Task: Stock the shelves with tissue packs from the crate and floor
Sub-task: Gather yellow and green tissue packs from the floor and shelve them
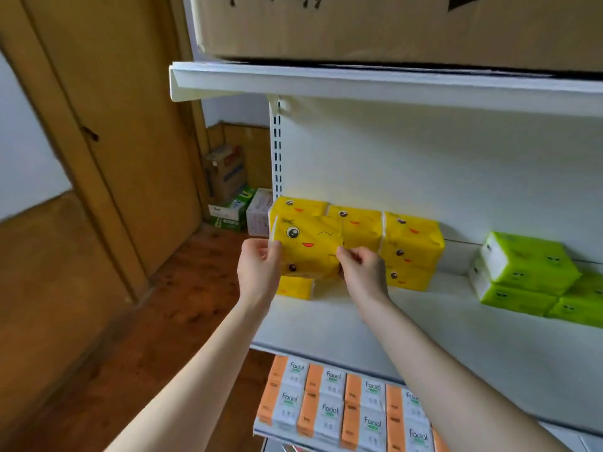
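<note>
Mid-stocking: you are holding a yellow pack (306,246) against the yellow stack (411,249) at the middle shelf's (424,327) left end.
Your left hand (259,269) and right hand (362,272) are each pinching a side edge, grip curled. Green packs (528,275) are sitting toward the shelf's right, orange packs (329,406) below it. The crate is lying outside the view, so I cannot tell what remains.

— The yellow pack (308,246)?
— Winking face in front, upright; my left hand (259,265) and right hand (362,272) pinch its two ends, just above a lower pack (295,288) on the shelf (424,321).
— Its neighbours?
— Yellow stacks (412,246) close behind; green packs (528,265) well to the right.
</note>
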`<action>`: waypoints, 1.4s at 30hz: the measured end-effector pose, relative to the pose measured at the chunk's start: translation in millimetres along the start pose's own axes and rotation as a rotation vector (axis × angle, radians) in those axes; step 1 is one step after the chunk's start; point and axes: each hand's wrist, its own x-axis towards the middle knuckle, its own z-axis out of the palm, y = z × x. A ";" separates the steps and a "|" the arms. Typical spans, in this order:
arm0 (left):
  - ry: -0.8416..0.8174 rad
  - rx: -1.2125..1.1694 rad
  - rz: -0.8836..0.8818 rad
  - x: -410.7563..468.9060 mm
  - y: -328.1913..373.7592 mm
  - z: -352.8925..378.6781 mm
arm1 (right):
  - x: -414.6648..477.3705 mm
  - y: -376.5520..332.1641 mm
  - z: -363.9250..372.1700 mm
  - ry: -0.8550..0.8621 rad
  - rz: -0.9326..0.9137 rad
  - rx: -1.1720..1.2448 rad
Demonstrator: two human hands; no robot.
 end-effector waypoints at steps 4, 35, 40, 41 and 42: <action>-0.046 0.018 -0.006 33.1 -17.4 -5.3 | 15.1 3.3 33.7 -0.030 0.053 0.017; -0.309 -0.138 -0.149 64.3 -61.7 5.1 | 1.0 28.8 60.7 -0.226 0.097 0.241; -0.326 -0.142 -0.157 65.5 -63.3 4.0 | 2.9 30.4 59.9 -0.230 0.114 0.253; -0.325 -0.158 -0.160 65.3 -64.1 3.3 | 1.8 31.0 59.9 -0.225 0.116 0.250; -0.318 -0.174 -0.164 64.7 -64.1 2.6 | 1.3 31.8 59.8 -0.215 0.119 0.248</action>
